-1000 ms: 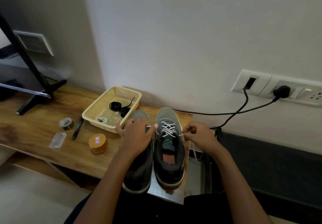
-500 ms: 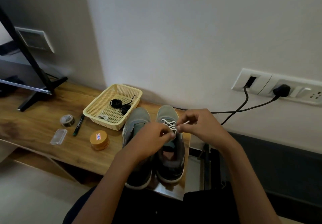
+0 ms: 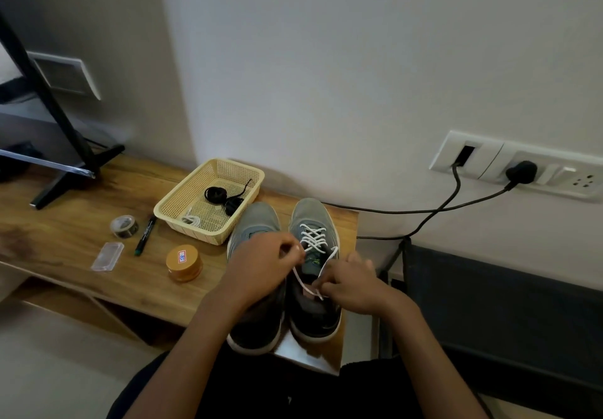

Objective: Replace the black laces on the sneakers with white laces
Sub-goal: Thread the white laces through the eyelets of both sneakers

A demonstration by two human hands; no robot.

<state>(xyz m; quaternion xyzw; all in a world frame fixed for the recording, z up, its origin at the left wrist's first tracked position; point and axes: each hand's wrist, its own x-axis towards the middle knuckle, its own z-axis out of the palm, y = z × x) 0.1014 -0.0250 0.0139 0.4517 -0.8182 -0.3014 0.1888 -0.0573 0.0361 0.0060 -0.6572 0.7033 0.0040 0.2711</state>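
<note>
now left hand [image 3: 264, 267] and right hand [image 3: 354, 286] pinch the white lace [image 3: 314, 238] ends.

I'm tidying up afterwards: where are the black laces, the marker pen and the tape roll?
black laces [image 3: 232, 205], head view, on the bundle in the basket.
marker pen [image 3: 145, 235], head view, mid-barrel.
tape roll [image 3: 126, 232], head view, on its side wall.

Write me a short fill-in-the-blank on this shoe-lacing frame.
The lace of the right sneaker, pinched by the left hand and right hand, is ____.
The coiled black laces lie inside the ____.
Left of the marker sits a roll of ____.
Missing words: white; basket; tape.
</note>
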